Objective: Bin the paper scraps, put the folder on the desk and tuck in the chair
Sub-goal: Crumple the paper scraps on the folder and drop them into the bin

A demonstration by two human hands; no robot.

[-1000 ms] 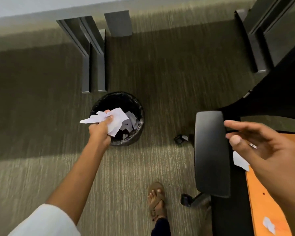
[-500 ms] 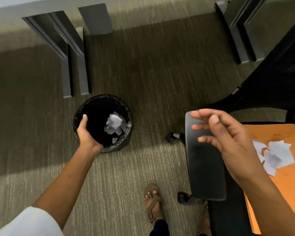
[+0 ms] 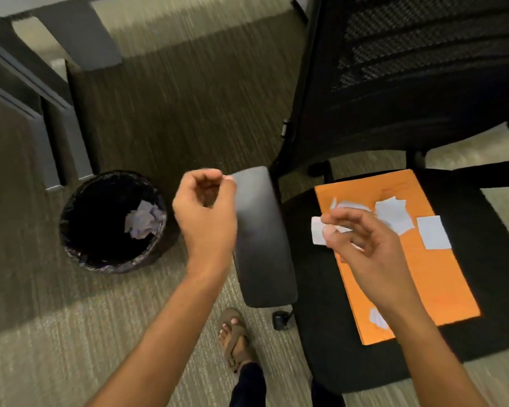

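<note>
White paper scraps (image 3: pixel 394 214) scattered on orange folder (image 3: pixel 400 259) atop black chair seat (image 3: pixel 497 274), right hand (image 3: pixel 362 245) pinching one, left hand (image 3: pixel 206 218) loosely curled, empty, beside black bin (image 3: pixel 77 230).

We see an orange folder (image 3: pixel 417 277) under white paper scraps (image 3: pixel 394 214), a black mesh-backed chair (image 3: pixel 409 69), a black-lined bin (image 3: pixel 112 221), olive ribbed carpet (image 3: pixel 174 113), a brown sandal (image 3: pixel 237 336).
</note>
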